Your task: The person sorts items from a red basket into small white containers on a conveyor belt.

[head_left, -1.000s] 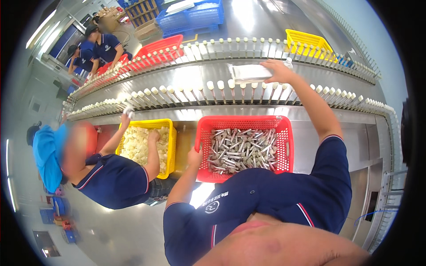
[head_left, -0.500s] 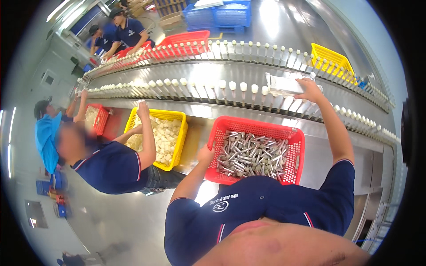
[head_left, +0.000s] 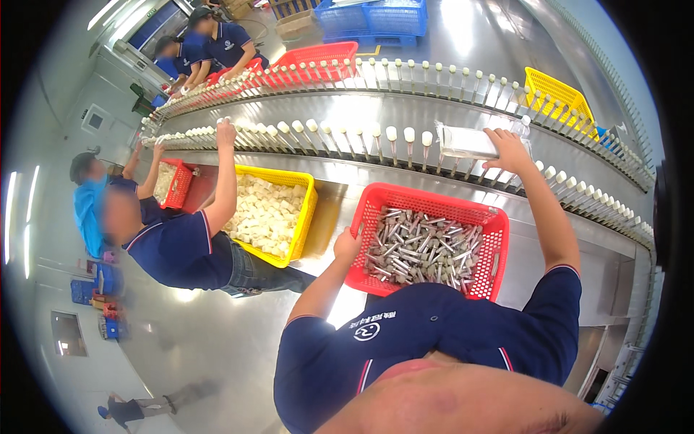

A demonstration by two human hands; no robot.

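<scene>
My left hand (head_left: 348, 244) is closed at the left rim of a red plastic basket (head_left: 499, 242), with some fingers hidden. In the basket lies a heap of metal rods with greyish tips (head_left: 423, 249). My right arm reaches out over the line, and my right hand (head_left: 508, 150) grips the right end of a rectangular clear-wrapped packet (head_left: 466, 142). That packet rests by the near row of upright metal pins with white tips (head_left: 391, 134); what is inside it I cannot make out.
To my left, a co-worker (head_left: 181, 246) reaches to the near row beside a yellow basket (head_left: 307, 217) of white pieces. A second pin row (head_left: 412, 69) runs behind, with another yellow basket (head_left: 557, 98) beyond. More people (head_left: 224, 43) stand by red baskets at the far left.
The co-worker's hand has moved from over the yellow basket up to the near pin row. The whole view has shifted slightly. Both my hands keep their places on basket and packet.
</scene>
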